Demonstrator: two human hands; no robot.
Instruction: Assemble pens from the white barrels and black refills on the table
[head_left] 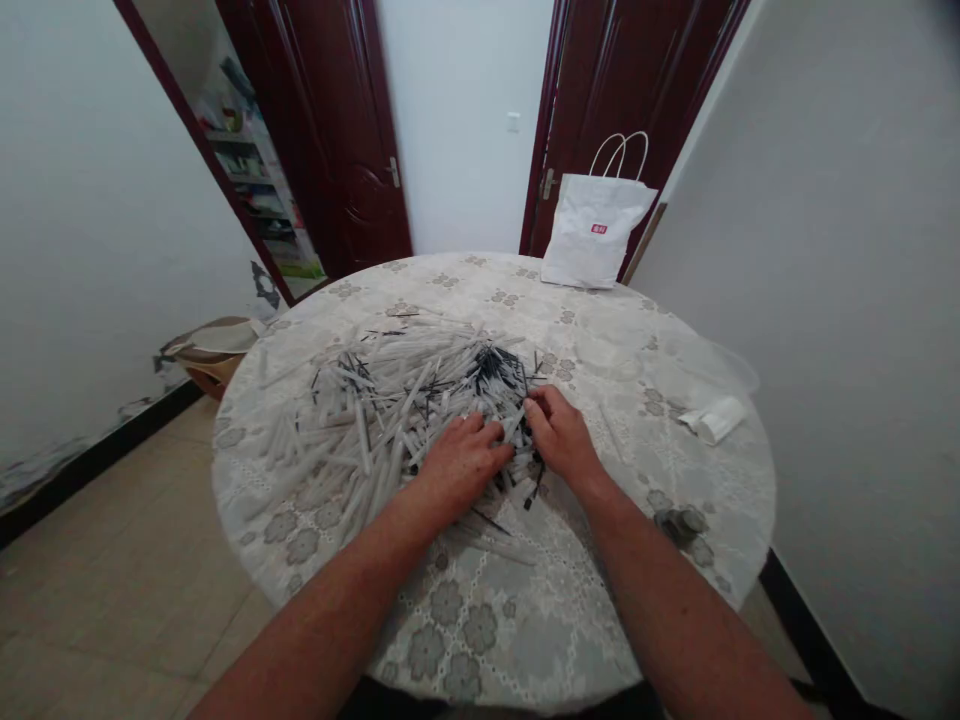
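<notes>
A loose pile of thin, whitish translucent tubes [390,455] lies across the table, mixed with black slender sticks [495,368]. At the pile's right side, my left hand [466,455] rests palm down on the tubes, fingers bent. Its thumb and index finger are closed near the lower end of a short whitish tube [516,424]. My right hand [559,430] is at the pile's right edge, thumb and fingertips pinched at that tube's upper end. Black pieces [535,490] with small dark ends hang or lie just below my right fingers.
The round table has a flower-patterned cloth [461,630]. A white paper bag [596,235] stands at its back right edge. Toward the right lie a white roll-like item [718,420], clear plastic [705,360] and a small dark object [681,525]. A chair [214,350] stands at the left.
</notes>
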